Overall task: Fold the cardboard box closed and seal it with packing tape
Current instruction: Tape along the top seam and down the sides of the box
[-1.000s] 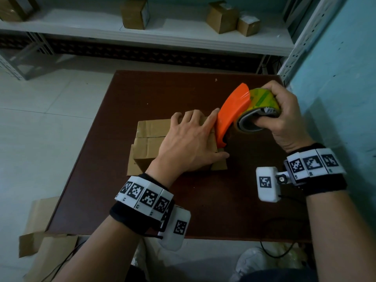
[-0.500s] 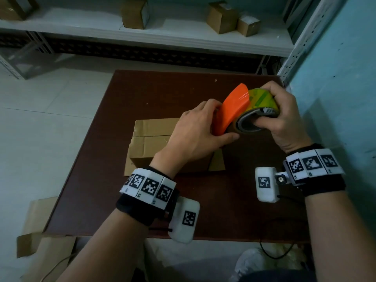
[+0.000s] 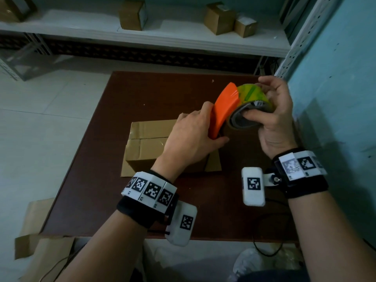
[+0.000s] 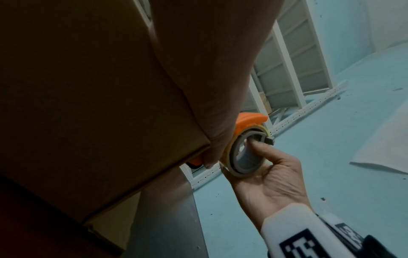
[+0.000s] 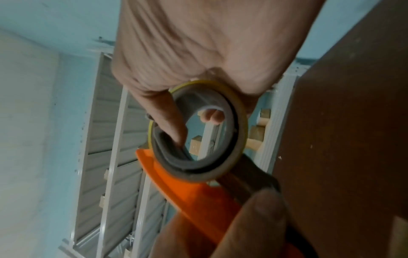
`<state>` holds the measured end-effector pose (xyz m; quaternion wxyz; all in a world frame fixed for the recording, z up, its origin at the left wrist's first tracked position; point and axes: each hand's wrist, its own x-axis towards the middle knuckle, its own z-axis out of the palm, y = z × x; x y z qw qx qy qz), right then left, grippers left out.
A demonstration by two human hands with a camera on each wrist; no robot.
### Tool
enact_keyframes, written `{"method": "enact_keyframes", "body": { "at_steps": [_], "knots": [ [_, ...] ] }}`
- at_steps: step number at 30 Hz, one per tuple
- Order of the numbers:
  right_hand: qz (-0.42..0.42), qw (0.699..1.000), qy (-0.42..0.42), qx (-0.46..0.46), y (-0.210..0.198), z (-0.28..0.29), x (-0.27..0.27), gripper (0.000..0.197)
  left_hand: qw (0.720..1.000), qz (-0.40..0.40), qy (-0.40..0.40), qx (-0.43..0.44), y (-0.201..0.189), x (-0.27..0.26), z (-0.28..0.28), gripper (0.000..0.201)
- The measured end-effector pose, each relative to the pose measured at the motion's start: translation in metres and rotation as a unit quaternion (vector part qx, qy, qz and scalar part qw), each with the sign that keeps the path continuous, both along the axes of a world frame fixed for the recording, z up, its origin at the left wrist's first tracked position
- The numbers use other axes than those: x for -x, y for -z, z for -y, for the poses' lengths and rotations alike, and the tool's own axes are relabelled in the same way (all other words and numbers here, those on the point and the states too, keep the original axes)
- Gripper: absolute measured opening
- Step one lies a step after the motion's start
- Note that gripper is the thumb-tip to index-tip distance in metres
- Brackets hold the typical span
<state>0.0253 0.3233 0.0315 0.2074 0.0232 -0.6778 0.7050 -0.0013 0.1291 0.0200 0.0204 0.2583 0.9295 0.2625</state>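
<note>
A small cardboard box [image 3: 146, 143] sits on the brown table [image 3: 122, 200], its top flaps folded shut with shiny tape along the seam. Just right of the box, above the table, my right hand [image 3: 272, 119] grips the yellow-green tape roll [image 3: 252, 96], thumb inside its grey core [image 5: 194, 157]. The roll sits in an orange dispenser [image 3: 222, 108]. My left hand [image 3: 193, 139] pinches the dispenser's lower end, fingers on its far side and thumb below. In the left wrist view the box [image 4: 88, 104] fills the left and the dispenser [image 4: 249, 122] peeks out past my palm.
Several small cardboard boxes [image 3: 132, 15] stand on a white shelf [image 3: 183, 39] behind the table. A turquoise wall [image 3: 335, 98] runs close along the right. Flat cardboard [image 3: 40, 251] lies on the floor at the lower left. A black cable [image 3: 264, 247] hangs off the table's front edge.
My left hand lifted off the box top and moved right to take hold of the orange dispenser's lower end. The right hand kept its grip on the roll, hardly shifting.
</note>
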Motion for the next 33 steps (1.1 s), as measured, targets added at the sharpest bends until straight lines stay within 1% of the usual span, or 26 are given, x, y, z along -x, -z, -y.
{"method": "enact_keyframes", "body": {
  "at_steps": [2, 3, 5, 7, 10, 12, 13, 14, 16, 17, 21, 24, 25, 27, 29, 31, 33],
  "knots": [
    [-0.003, 0.999, 0.028, 0.026, 0.0, 0.01, -0.001, 0.063, 1.0, 0.002, -0.002, -0.003, 0.0, 0.0, 0.0, 0.068],
    [-0.009, 0.999, 0.038, 0.013, -0.001, 0.013, -0.001, 0.06, 1.0, 0.0, -0.002, -0.002, 0.001, 0.0, 0.0, 0.068],
    [-0.029, 0.997, 0.044, -0.058, -0.005, 0.015, -0.001, 0.056, 1.0, -0.004, -0.001, 0.0, 0.0, 0.0, 0.0, 0.067],
    [-0.048, 0.99, 0.006, -0.13, -0.01, 0.012, 0.0, 0.054, 1.0, 0.002, 0.002, -0.001, 0.0, -0.001, 0.0, 0.065],
    [-0.031, 0.983, -0.08, -0.164, -0.024, 0.007, 0.0, 0.053, 1.0, -0.003, 0.008, -0.003, -0.003, -0.003, 0.001, 0.062],
    [0.002, 0.977, -0.087, -0.194, -0.033, 0.007, 0.002, 0.046, 1.0, -0.013, 0.016, 0.001, -0.003, -0.004, 0.002, 0.063],
    [0.019, 0.976, -0.08, -0.203, -0.037, 0.008, 0.003, 0.041, 1.0, -0.016, 0.021, 0.002, -0.002, -0.005, 0.002, 0.064],
    [0.034, 0.974, -0.068, -0.213, -0.04, 0.009, 0.003, 0.039, 0.999, -0.021, 0.027, 0.005, -0.002, -0.005, 0.003, 0.065],
    [0.058, 0.965, -0.04, -0.254, -0.043, 0.01, 0.003, 0.047, 0.999, -0.034, 0.036, 0.008, 0.0, -0.006, 0.003, 0.07],
    [0.067, 0.958, -0.028, -0.279, -0.043, 0.009, 0.002, 0.048, 0.998, -0.039, 0.042, 0.005, 0.0, -0.006, 0.003, 0.073],
    [0.094, 0.941, -0.01, -0.324, -0.05, 0.008, 0.0, 0.037, 0.997, -0.049, 0.056, -0.002, 0.003, -0.005, 0.003, 0.093],
    [0.109, 0.927, -0.005, -0.359, -0.055, 0.011, 0.0, 0.039, 0.997, -0.047, 0.064, 0.005, 0.0, -0.005, 0.004, 0.105],
    [0.114, 0.923, 0.001, -0.368, -0.056, 0.012, 0.0, 0.039, 0.996, -0.045, 0.07, 0.021, -0.002, -0.004, 0.006, 0.112],
    [0.12, 0.919, 0.012, -0.376, -0.057, 0.014, 0.002, 0.039, 0.991, -0.046, 0.073, 0.103, -0.008, -0.003, 0.017, 0.129],
    [0.124, 0.92, 0.027, -0.371, -0.058, 0.015, 0.003, 0.035, 0.982, -0.032, 0.056, 0.175, -0.012, -0.003, 0.035, 0.14],
    [0.12, 0.918, 0.033, -0.376, -0.06, 0.018, 0.002, 0.031, 0.978, -0.019, 0.04, 0.205, -0.01, -0.005, 0.051, 0.142],
    [0.112, 0.904, 0.043, -0.411, -0.061, 0.023, 0.002, 0.026, 0.975, -0.036, 0.03, 0.215, -0.007, -0.006, 0.058, 0.139]
  ]
}}
